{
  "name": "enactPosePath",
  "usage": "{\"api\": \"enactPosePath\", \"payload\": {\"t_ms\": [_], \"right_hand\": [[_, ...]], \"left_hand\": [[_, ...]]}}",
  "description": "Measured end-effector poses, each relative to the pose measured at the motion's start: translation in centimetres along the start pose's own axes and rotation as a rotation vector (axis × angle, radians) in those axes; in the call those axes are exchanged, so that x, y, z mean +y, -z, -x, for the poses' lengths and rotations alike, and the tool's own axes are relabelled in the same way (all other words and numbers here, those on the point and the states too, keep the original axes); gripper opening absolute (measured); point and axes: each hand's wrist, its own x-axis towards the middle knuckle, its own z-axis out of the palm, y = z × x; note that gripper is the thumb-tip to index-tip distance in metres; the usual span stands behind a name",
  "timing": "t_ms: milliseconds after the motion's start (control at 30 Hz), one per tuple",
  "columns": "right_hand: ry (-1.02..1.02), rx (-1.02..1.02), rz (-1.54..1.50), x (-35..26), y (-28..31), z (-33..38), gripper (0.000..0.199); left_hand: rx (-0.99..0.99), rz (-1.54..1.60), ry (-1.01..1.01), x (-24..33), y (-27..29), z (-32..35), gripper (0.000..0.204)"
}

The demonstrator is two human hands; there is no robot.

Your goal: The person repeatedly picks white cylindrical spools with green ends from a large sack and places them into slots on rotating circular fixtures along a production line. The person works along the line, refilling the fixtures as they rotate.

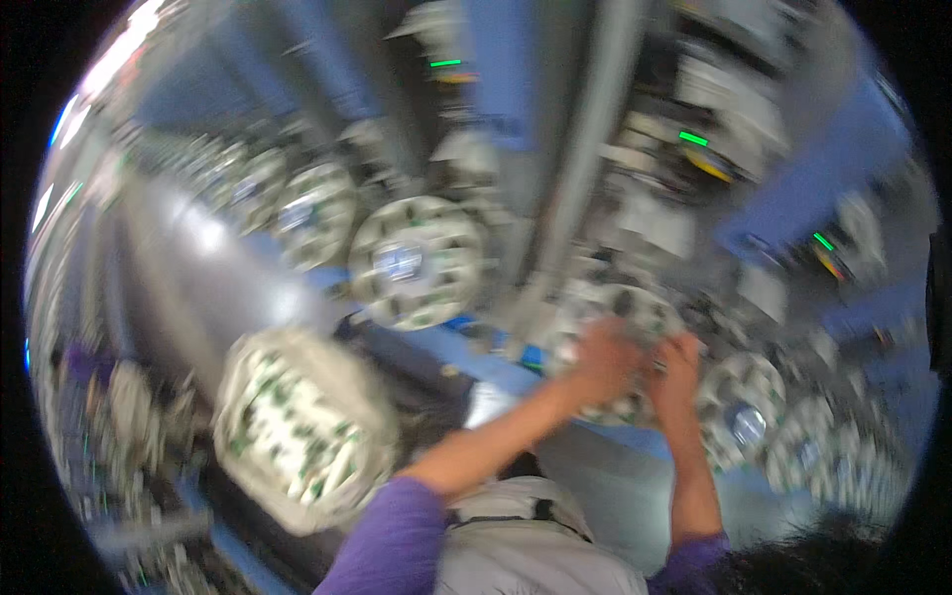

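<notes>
Both of my hands are close together over a round whitish wheel-like part [635,307] of the machine, with dark openings around its rim. My left hand [607,357] reaches across from the left, its fingers curled and blurred by motion. Beside it my right hand [676,372] has its fingers bent in a pinch, pointing toward the left one. Whatever lies between the fingers is too small and smeared to name. The hands partly cover the wheel.
Similar wheels run along the machine, one with a shiny hub [416,263] to the left and another [742,409] to the right. A cloth-lined container [233,446] of white and green pieces stands at my left. Blue panels [828,169] and small units with green lights rise behind.
</notes>
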Motion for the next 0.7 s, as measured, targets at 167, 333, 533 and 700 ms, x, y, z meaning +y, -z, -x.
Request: {"api": "enactPosePath", "payload": {"t_ms": [167,333,533,700], "right_hand": [[-0.279,-0.210,-0.005,-1.5,-1.7,1.0,0.013],[-0.008,-0.294,0.095,-7.6,-1.4,-2.8,0.022],[0.224,-0.542,-0.510,-31.6,-8.8,-3.0,0.051],[0.649,-1.034,-0.541,-55.9,-24.4,8.3,0.085]], "left_hand": [[0.094,-0.108,0.064,2.4,-3.7,9.2,0.052],[0.440,-0.014,0.596,-6.2,7.0,26.2,0.062],[0.962,0.012,1.646,-15.1,19.2,56.8,0.050],[0.426,-0.079,1.222,-15.4,18.6,64.1,0.062]]}}
